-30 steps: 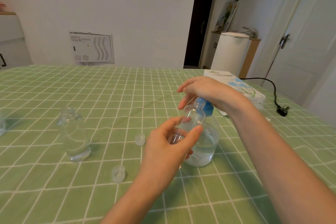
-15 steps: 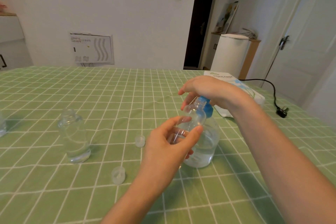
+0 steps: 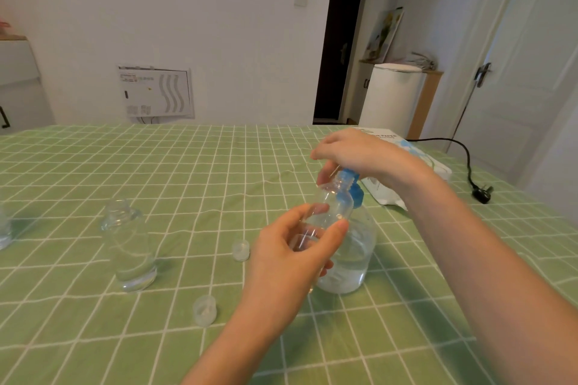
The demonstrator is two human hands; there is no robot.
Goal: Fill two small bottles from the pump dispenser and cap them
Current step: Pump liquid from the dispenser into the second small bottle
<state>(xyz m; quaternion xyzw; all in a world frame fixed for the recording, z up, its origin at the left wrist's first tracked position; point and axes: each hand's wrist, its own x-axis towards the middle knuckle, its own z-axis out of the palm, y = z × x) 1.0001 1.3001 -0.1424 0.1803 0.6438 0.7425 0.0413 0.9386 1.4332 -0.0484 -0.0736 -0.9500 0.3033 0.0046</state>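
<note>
My left hand (image 3: 291, 253) grips a small clear bottle (image 3: 328, 206), uncapped, held tilted with its mouth up against the blue pump head (image 3: 355, 187). My right hand (image 3: 362, 156) rests on top of that pump head. The dispenser's clear round body (image 3: 353, 256), partly full of clear liquid, stands on the green checked tablecloth (image 3: 203, 184) behind my left hand. A second small clear bottle (image 3: 129, 244) stands upright and uncapped to the left, with liquid in its bottom. Two clear caps lie loose: one (image 3: 241, 250) mid-table, another (image 3: 205, 310) nearer me.
A white tissue pack (image 3: 409, 166) lies behind my right wrist. A black cable with a plug (image 3: 481, 194) runs along the table's right edge. Part of another clear container (image 3: 3, 228) shows at the far left edge.
My right hand and the pump head have risen slightly. My left hand keeps the small bottle at the spout.
</note>
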